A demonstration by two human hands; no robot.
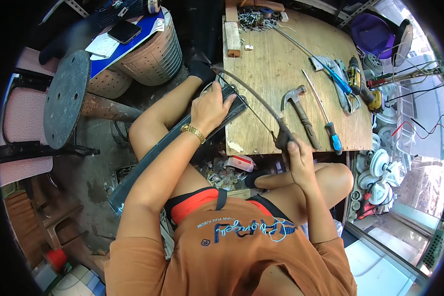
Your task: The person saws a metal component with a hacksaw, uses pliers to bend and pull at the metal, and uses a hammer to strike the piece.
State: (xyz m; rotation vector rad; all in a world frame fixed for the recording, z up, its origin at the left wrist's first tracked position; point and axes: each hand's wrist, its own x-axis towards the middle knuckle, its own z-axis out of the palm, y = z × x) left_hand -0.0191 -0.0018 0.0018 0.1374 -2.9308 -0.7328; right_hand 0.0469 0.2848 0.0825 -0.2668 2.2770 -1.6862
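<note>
My right hand (301,159) is closed round the dark handle of a hacksaw (254,92) with a curved frame. Its thin blade slants across the far end of a long dark bar (148,167), close to my left fingers. Whether the teeth bite into the bar, I cannot tell. My left hand (209,107) grips this bar near that end, its fingers wrapped over the top and partly hidden. The bar runs back over my thigh toward the lower left, its far end overlapping the edge of the wooden table (261,54).
On the table lie a claw hammer (301,116), a blue-handled screwdriver (333,135), a longer screwdriver (338,79), grey gloves (343,93) and a yellow drill (354,74). A round metal stand (66,98) and a basket (153,54) are at left. Scraps (224,177) litter the floor.
</note>
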